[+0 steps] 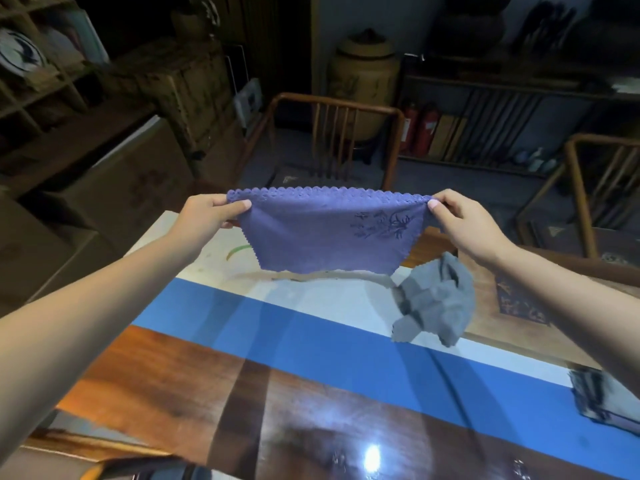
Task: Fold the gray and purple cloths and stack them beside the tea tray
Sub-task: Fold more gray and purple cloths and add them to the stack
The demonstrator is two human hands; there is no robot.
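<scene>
Across the glossy wooden table (166, 382) lies a white-and-blue mat (311, 327), in a dim room lined with shelves and cardboard boxes; a large lidded jar (363, 81) stands against the far wall. Both arms reach forward over the table. The left hand (207, 216) pinches one top corner of the purple cloth (325, 233) between thumb and fingers, and the right hand (464, 223) pinches the other, so the cloth hangs spread in the air (scalloped edge uppermost, embroidered motif near the right hand). The gray cloth (436, 299) lies crumpled on the mat below the right hand, its far edge against the wooden tea tray (485, 296). A wooden chair (332, 133) stands beyond the table.
</scene>
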